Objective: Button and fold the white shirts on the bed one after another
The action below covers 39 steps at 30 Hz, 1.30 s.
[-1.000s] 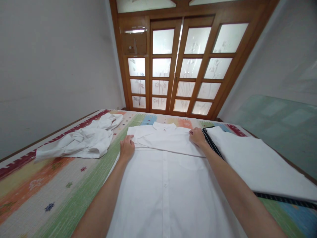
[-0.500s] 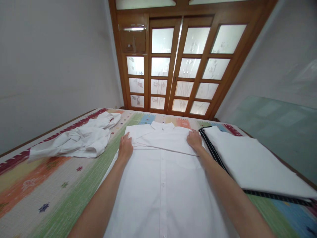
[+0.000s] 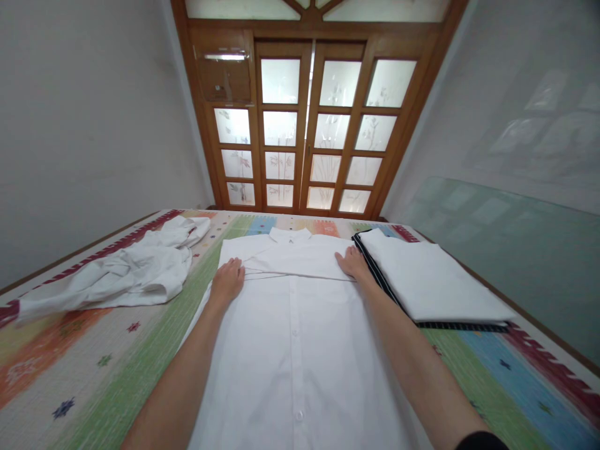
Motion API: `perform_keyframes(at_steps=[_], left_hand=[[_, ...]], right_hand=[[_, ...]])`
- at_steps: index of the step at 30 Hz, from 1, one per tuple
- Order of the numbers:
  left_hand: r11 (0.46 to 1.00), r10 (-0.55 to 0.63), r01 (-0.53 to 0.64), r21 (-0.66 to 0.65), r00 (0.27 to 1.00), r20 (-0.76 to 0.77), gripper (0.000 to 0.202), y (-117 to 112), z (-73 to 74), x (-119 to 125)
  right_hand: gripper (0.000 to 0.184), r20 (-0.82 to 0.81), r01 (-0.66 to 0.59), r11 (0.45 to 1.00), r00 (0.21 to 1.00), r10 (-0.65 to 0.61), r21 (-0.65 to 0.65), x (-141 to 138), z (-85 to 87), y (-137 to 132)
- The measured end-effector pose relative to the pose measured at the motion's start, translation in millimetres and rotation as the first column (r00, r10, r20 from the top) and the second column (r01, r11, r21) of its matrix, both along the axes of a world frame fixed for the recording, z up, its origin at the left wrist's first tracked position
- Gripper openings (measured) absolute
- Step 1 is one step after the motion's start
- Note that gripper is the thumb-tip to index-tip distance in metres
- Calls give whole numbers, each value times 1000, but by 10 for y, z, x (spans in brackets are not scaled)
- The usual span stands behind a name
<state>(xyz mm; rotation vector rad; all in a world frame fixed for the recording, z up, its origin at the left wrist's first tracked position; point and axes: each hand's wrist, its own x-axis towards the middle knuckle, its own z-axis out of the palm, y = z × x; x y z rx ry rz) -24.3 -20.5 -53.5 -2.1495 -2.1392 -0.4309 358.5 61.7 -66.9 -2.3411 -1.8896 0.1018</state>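
A white button-up shirt [image 3: 262, 337] lies front up on the bed, collar at the far end and button placket down the middle. Its sleeves are folded across the chest, one over the other. On the left side of the chest, my left hand [image 3: 228, 279] rests over the folded sleeve edges, its fingers laid on the cloth. My right hand [image 3: 352, 262] lies on the right side near the shoulder, thumb and fingers apart and pressing on the fabric. Neither hand shows cloth gripped in it.
A crumpled white garment [image 3: 140, 265] lies on the left of the patterned bedspread [image 3: 117, 337]. Folded white clothing [image 3: 426, 275], with a black striped piece beneath it, sits close by my right hand. Walls flank the bed; wooden glass-paned doors [image 3: 302, 125] stand beyond.
Both hands have slid slightly down from the shoulders toward me, and the right fingers have loosened from the shoulder edge. The view has turned a little to the right.
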Motion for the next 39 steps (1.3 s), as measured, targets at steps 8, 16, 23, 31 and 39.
perform_keyframes(at_steps=[8, 16, 23, 31, 39], left_hand=[[1000, -11, 11, -6, 1000, -25, 43, -24, -44, -13], [1000, 4, -4, -27, 1000, -15, 44, -38, 0, 16], [1000, 21, -21, -4, 1000, 1, 44, -22, -26, 2], [997, 57, -56, -44, 998, 23, 47, 3, -33, -20], [996, 56, -56, -67, 998, 2, 50, -46, -8, 3]], right_hand=[[61, 94, -133, 991, 987, 130, 27, 10, 22, 27], [75, -9, -26, 999, 1000, 26, -26, -4, 51, 185], [81, -38, 58, 998, 998, -59, -11, -29, 40, 275], [76, 27, 6, 1000, 1000, -7, 29, -52, 36, 233], [67, 103, -189, 981, 977, 184, 41, -9, -57, -117]])
